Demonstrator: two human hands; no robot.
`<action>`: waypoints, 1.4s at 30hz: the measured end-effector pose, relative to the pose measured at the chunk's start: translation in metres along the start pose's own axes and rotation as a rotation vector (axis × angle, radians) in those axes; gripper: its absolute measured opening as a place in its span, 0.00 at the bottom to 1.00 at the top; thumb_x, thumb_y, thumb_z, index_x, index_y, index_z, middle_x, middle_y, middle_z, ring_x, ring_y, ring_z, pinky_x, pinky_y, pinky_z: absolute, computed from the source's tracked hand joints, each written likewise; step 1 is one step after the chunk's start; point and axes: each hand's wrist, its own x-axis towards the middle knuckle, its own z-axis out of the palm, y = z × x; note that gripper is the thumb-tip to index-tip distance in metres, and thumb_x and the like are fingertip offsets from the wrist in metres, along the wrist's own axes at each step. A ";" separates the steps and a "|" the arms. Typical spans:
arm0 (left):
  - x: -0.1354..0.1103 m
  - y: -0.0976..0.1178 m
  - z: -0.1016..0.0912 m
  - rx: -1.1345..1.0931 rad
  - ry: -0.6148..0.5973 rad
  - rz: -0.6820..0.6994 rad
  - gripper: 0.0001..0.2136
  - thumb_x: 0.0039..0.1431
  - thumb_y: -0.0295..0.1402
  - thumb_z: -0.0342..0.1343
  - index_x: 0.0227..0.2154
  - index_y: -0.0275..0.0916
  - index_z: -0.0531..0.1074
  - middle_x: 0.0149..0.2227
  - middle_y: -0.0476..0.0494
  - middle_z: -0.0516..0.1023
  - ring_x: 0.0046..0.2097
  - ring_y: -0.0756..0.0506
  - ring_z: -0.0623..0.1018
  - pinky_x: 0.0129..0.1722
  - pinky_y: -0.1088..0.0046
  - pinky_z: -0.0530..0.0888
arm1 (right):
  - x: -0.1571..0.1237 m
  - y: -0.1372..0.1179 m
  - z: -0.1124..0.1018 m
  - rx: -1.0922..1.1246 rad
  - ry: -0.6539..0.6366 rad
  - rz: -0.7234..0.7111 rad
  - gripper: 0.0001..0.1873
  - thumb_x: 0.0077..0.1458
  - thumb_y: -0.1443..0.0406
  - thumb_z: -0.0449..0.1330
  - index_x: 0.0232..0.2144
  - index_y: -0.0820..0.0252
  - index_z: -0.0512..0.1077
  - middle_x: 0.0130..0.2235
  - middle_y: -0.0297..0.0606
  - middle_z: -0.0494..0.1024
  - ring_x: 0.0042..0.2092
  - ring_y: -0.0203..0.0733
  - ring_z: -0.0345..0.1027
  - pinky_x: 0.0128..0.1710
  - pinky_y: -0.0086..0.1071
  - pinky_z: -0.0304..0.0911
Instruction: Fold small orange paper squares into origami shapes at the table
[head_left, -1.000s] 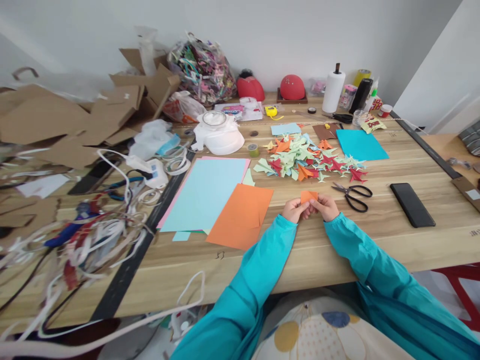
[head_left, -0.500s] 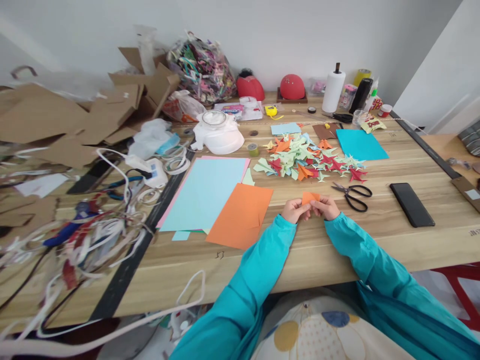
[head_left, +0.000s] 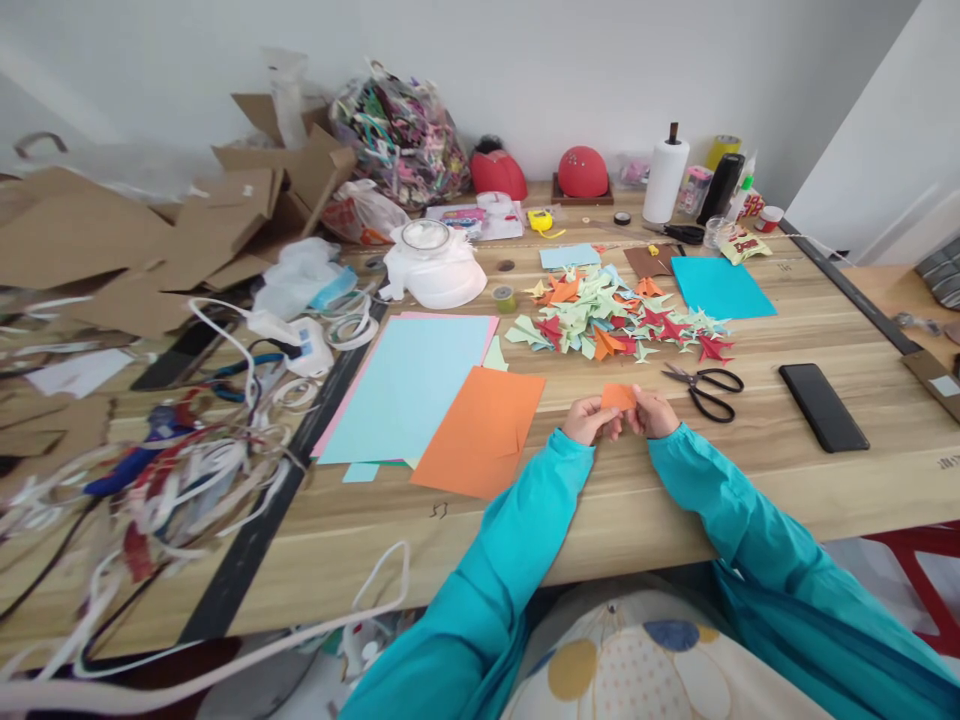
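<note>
A small folded orange paper (head_left: pixel 618 397) is pinched between both hands just above the wooden table (head_left: pixel 750 480). My left hand (head_left: pixel 589 420) grips its left side with curled fingers. On its right side, the fingers of my right hand (head_left: pixel 654 412) are closed. An orange sheet (head_left: pixel 480 432) lies left of the hands, over light blue sheets (head_left: pixel 409 385). Behind the hands sits a pile of folded paper shapes (head_left: pixel 619 322) in green, red and orange. Black scissors (head_left: pixel 705 384) lie just right of my right hand.
A black phone (head_left: pixel 823 407) lies at the right, a teal sheet (head_left: pixel 720 287) beyond it. A white bowl-shaped lump with a jar (head_left: pixel 433 268), a paper towel roll (head_left: pixel 665 180) and red domes (head_left: pixel 583 174) stand further back. Cardboard (head_left: pixel 150 240) and tangled strips (head_left: pixel 165 470) crowd the left.
The hands have hardly moved; the orange piece has shifted slightly between the fingers.
</note>
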 end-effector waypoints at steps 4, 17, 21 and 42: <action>0.000 0.000 0.000 0.006 0.008 -0.003 0.15 0.36 0.40 0.62 0.20 0.32 0.68 0.14 0.48 0.71 0.15 0.51 0.69 0.14 0.76 0.63 | -0.002 -0.003 0.001 -0.033 0.014 -0.039 0.26 0.42 0.46 0.57 0.10 0.62 0.63 0.08 0.31 0.62 0.11 0.28 0.49 0.12 0.26 0.42; -0.001 0.000 0.000 0.009 -0.051 0.008 0.18 0.35 0.43 0.63 0.22 0.32 0.69 0.14 0.50 0.70 0.14 0.52 0.68 0.13 0.77 0.63 | -0.004 -0.009 0.005 -0.031 0.037 -0.038 0.26 0.38 0.47 0.60 0.09 0.61 0.61 0.07 0.28 0.58 0.10 0.26 0.46 0.11 0.25 0.38; -0.001 -0.002 0.000 0.072 -0.057 0.018 0.19 0.37 0.45 0.62 0.22 0.31 0.69 0.14 0.49 0.70 0.14 0.53 0.67 0.14 0.78 0.63 | -0.006 -0.011 0.008 -0.109 0.010 -0.084 0.26 0.37 0.48 0.61 0.09 0.62 0.61 0.08 0.29 0.60 0.11 0.26 0.49 0.12 0.25 0.42; -0.004 0.000 0.003 0.145 0.102 0.107 0.20 0.37 0.46 0.61 0.14 0.36 0.60 0.10 0.52 0.66 0.12 0.54 0.64 0.11 0.80 0.56 | -0.006 -0.009 0.009 -0.148 0.021 -0.162 0.26 0.41 0.48 0.60 0.09 0.61 0.61 0.09 0.29 0.60 0.12 0.27 0.51 0.12 0.26 0.45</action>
